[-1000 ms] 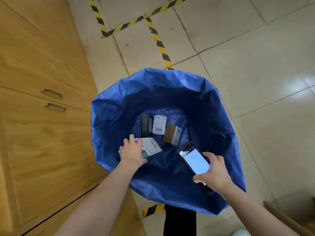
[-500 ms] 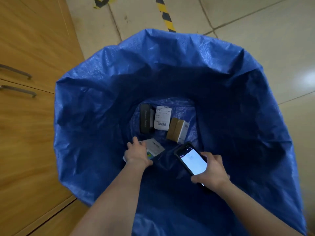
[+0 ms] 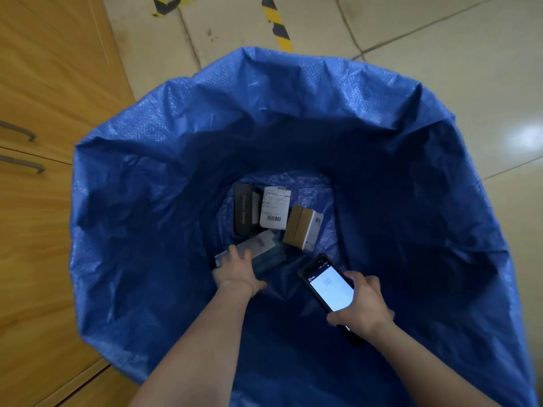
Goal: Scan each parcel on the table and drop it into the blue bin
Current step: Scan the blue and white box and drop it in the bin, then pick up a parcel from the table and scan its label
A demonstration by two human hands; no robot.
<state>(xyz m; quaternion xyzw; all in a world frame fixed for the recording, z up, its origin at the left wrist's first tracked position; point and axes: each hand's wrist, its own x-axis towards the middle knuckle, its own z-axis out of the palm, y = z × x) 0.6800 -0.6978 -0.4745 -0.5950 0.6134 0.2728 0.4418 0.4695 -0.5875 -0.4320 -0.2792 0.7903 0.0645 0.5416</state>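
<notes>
My left hand (image 3: 239, 271) hung deep inside the bin (image 3: 117, 136), fingers over the near end of the parcel (image 3: 261, 249); blur hid whether they gripped. It stretched away up-right. My right hand (image 3: 363, 308), farther off, clutched the phone (image 3: 329, 286).

L hand (image 3: 239, 273) over blurred parcel (image 3: 262, 244) in blue bin (image 3: 141, 207); R hand (image 3: 364, 308) grips phone (image 3: 328, 284)

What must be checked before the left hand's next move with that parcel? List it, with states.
1. Blurred parcel inside the blue bin opening: ok.
2. Left hand grip on it: cannot tell, motion blur.
3. Parcel scanned: cannot tell; phone screen lit but unreadable.
4. Right hand holds the phone: ok.
5. Floor space beside black box, white-labelled parcel, brown box: ok.
</notes>
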